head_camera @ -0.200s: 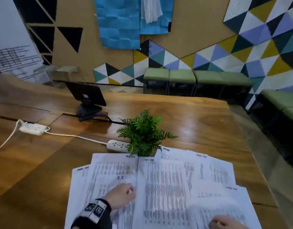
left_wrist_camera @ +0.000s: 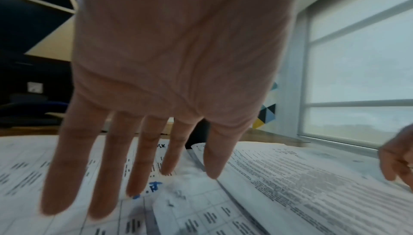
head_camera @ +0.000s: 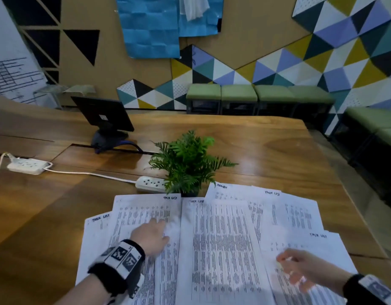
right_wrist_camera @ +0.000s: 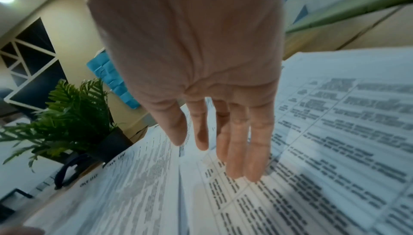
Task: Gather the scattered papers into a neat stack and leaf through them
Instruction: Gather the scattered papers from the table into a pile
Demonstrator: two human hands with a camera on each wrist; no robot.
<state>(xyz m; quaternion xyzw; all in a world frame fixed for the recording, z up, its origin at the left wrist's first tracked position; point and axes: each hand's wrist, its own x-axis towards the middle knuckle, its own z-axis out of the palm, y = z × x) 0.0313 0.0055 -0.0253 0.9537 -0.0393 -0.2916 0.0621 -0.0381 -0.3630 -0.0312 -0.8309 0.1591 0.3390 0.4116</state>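
Several printed sheets (head_camera: 221, 245) lie fanned and overlapping on the wooden table (head_camera: 267, 150), near its front edge. My left hand (head_camera: 153, 233) is over the left sheets with its fingers straight and spread. In the left wrist view the fingertips (left_wrist_camera: 100, 210) reach down to the paper (left_wrist_camera: 301, 185). My right hand (head_camera: 300, 267) hovers over the right-hand sheets, fingers loose and holding nothing. The right wrist view shows its fingers (right_wrist_camera: 245, 150) straight, just above a printed page (right_wrist_camera: 335, 150).
A small potted fern (head_camera: 188, 164) stands just behind the papers. Two white power strips (head_camera: 149, 183) (head_camera: 27, 166) joined by a cable lie to the left. A dark monitor (head_camera: 102, 115) stands further back. Green stools (head_camera: 238, 95) line the wall.
My left hand has uncurled, its fingers now spread flat over the left sheets. My right hand has come up from the bottom edge over the right-hand sheets.
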